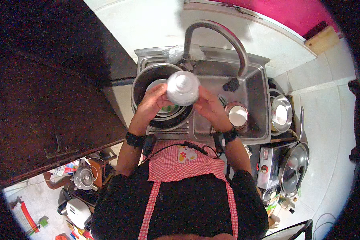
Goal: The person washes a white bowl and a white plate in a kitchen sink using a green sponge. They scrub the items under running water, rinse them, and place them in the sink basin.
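A round white lidded jar or bowl with a knob on top (183, 87) is held up between both hands, slightly blurred. My left hand (152, 100) grips its left side and my right hand (208, 105) its right side. Beneath them, at the left of the sink, stands a large metal pot (135, 97) with white bowls (153, 85) inside; something green shows in one. To the right, in the steel sink basin (208, 129), sits a white cup or bowl (238, 116) on a reddish dish.
A curved metal faucet (220, 27) arches over the sink, with a crumpled clear plastic bag (174, 54) by its base. Metal bowls (281, 114) stand right of the sink. A gas stove (265, 168) and a glass-lidded pan (294, 168) are at the lower right. A dark cabinet (54, 99) fills the left.
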`<move>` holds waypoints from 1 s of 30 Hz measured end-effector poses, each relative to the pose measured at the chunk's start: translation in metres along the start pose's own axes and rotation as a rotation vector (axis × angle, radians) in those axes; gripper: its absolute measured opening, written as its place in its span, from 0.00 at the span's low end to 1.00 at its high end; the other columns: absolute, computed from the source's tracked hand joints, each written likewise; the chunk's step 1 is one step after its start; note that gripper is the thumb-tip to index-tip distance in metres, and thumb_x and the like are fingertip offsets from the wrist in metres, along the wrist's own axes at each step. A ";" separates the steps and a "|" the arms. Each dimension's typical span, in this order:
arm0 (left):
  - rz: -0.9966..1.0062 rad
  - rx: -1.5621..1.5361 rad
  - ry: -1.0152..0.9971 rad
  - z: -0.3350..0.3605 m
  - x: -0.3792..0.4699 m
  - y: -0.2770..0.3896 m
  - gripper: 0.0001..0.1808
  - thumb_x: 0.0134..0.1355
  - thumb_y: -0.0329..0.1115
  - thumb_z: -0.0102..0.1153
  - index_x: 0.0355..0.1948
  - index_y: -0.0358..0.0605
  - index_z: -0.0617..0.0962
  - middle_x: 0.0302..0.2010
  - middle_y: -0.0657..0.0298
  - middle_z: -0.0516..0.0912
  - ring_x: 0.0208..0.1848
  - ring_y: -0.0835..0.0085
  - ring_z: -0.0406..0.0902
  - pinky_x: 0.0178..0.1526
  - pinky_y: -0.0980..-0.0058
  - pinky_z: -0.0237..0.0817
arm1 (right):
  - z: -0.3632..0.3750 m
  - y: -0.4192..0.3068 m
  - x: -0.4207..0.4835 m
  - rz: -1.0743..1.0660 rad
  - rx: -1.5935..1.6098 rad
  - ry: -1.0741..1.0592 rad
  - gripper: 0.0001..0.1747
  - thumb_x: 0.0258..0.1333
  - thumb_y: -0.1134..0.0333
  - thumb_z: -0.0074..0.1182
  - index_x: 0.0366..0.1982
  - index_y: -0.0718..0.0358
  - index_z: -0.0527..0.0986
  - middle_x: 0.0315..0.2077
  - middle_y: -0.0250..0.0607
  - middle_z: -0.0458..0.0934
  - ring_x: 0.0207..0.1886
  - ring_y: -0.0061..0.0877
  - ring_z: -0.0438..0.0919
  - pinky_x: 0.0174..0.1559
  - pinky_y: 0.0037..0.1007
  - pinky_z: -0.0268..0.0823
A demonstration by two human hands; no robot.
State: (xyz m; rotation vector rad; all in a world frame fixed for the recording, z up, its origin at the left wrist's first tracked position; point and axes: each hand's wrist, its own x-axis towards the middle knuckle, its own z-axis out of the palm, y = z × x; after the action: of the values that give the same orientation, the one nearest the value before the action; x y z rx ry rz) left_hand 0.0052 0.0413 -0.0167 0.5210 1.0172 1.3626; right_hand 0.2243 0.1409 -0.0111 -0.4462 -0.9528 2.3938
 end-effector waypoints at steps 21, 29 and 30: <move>-0.025 0.831 0.144 0.005 0.115 0.005 0.41 0.67 0.69 0.36 0.63 0.44 0.73 0.54 0.59 0.79 0.46 0.68 0.77 0.44 0.63 0.73 | -0.067 -0.051 -0.055 -0.183 0.410 0.542 0.14 0.63 0.63 0.58 0.47 0.61 0.76 0.39 0.33 0.82 0.39 0.21 0.80 0.36 0.22 0.75; -0.041 0.859 0.157 0.011 0.113 -0.002 0.39 0.67 0.67 0.37 0.60 0.45 0.76 0.51 0.59 0.80 0.42 0.70 0.78 0.40 0.65 0.73 | -0.056 -0.070 -0.034 -0.185 0.384 0.570 0.12 0.62 0.64 0.59 0.43 0.62 0.75 0.29 0.30 0.78 0.32 0.19 0.78 0.37 0.23 0.77; -0.037 0.870 0.164 0.011 0.113 -0.003 0.39 0.67 0.67 0.38 0.59 0.44 0.77 0.51 0.57 0.81 0.42 0.70 0.79 0.38 0.67 0.73 | -0.056 -0.071 -0.033 -0.184 0.379 0.568 0.12 0.62 0.64 0.59 0.43 0.62 0.75 0.29 0.30 0.78 0.32 0.19 0.78 0.37 0.23 0.77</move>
State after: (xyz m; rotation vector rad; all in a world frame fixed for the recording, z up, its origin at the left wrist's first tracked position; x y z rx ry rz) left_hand 0.0042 0.1512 -0.0465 1.0283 1.7466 0.8843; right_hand 0.3016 0.1954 0.0035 -0.7905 -0.2676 2.0384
